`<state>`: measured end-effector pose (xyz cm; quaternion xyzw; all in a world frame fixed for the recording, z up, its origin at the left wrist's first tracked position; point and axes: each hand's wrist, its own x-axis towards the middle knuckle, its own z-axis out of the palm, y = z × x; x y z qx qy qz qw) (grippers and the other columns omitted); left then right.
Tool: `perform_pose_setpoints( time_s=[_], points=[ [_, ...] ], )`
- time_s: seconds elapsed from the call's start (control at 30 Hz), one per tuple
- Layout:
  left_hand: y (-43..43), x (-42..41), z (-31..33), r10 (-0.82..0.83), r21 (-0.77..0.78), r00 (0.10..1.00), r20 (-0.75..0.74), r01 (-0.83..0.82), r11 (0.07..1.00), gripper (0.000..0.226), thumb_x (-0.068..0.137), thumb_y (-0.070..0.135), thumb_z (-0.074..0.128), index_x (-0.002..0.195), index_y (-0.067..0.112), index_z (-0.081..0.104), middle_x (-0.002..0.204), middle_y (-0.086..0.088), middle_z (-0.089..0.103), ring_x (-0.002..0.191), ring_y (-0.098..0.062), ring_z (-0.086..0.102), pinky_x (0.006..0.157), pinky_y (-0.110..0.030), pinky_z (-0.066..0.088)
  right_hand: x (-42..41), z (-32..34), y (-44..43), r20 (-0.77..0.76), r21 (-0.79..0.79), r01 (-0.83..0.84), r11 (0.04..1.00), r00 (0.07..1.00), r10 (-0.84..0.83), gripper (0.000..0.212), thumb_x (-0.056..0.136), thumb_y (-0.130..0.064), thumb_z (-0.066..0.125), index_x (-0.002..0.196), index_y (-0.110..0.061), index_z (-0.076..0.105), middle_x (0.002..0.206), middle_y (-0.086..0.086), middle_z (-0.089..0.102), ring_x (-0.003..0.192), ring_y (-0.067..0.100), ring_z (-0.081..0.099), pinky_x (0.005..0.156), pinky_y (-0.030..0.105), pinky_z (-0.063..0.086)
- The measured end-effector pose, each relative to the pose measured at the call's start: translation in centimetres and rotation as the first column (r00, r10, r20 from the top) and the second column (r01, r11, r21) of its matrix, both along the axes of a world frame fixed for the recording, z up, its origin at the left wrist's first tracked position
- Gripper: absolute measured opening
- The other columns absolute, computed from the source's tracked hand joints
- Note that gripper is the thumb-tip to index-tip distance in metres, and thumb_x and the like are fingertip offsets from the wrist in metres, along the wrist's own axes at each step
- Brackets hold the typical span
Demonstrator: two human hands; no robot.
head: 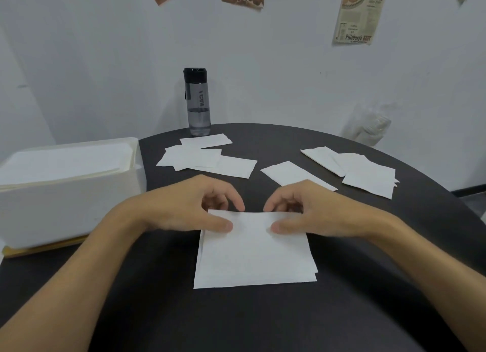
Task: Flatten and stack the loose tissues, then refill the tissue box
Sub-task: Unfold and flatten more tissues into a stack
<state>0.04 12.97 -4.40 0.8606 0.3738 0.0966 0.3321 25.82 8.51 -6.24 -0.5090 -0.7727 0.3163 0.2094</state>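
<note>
White paper covers much of this dark table [236, 320]. Close in front of the person lies a stack of tissues [255, 254] – several sheets, with edges not quite matched at the near right corner. The left hand [184, 207] and the right hand [313, 212] both hold its far edge. Each thumb lies flat on the top sheet and the other fingers are curled down at the edge, so each hand pinches the paper. The two hands are near each other but apart, and a short piece of the edge shows between them.

Seen from the stack, the tissue box [71, 201] stands at 10 o'clock, white and open on top. Inside it lies a flat pile of white sheets [60, 162], reaching almost to the rim. The box sits on a thin yellowish board [39, 249] — only the edge of it shows.

More tissues lie farther away. A far group of tissues [207, 158], overlapping, is at 11 o'clock. A single tissue [294, 175] is at 1 o'clock, just beyond the right hand. A side group of tissues [368, 171], also overlapping, is at 2 o'clock. A grey water bottle [197, 101] with a black cap stands upright at 11 o'clock, partly filled, just behind the far group.
</note>
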Motion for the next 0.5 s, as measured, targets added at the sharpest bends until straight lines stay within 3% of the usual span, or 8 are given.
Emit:
perform_pose_setpoints(
  time_s=[0.1,0.17,0.33,0.5],
  points=[
    [-0.2,0.2,-0.1,-0.045,0.027,0.996,-0.079,0.048,0.999,0.027,0.084,0.034,0.079,0.104,0.047,0.067,0.104,0.012,0.059,0.089,-0.008,0.057,0.077,-0.02,0.049,0.0,-0.3,0.0,0.114,0.005,-0.026,1.0,0.993,0.025,0.016,0.085,-0.033,0.075,0.099,-0.032,0.068,0.09,-0.008,0.067,0.075,0.004,0.058,0.069,0.028,0.049],
    [-0.5,0.4,-0.1,-0.07,0.034,0.984,-0.165,0.077,0.996,0.034,0.082,0.042,0.08,0.108,0.055,0.062,0.115,0.02,0.052,0.102,0.003,0.052,0.08,-0.011,0.042,0.1,-0.4,0.1,0.14,0.011,-0.031,0.999,0.99,0.03,0.018,0.084,-0.038,0.075,0.1,-0.034,0.067,0.092,-0.008,0.064,0.074,0.003,0.054,0.07,0.029,0.049],
    [-0.9,1.0,-0.6,-0.116,0.004,0.956,-0.271,0.121,0.993,0.044,0.082,0.047,0.078,0.114,0.063,0.054,0.122,0.028,0.041,0.121,0.008,0.04,0.107,-0.027,0.037,0.7,-0.4,0.4,0.177,0.01,-0.007,1.0,0.984,0.005,0.022,0.085,-0.039,0.075,0.104,-0.036,0.066,0.093,-0.01,0.063,0.076,0.001,0.053,0.073,0.025,0.049],
    [-1.1,1.4,-0.6,-0.141,0.013,0.955,-0.263,0.149,0.989,0.042,0.086,0.045,0.074,0.115,0.067,0.053,0.116,0.035,0.038,0.11,0.02,0.036,0.094,-0.017,0.034,3.5,-0.2,1.4,0.14,0.131,0.205,0.97,0.965,-0.223,0.021,0.082,-0.033,0.078,0.101,-0.03,0.069,0.093,-0.009,0.064,0.085,0.009,0.058,0.08,0.021,0.049]
  ],
)
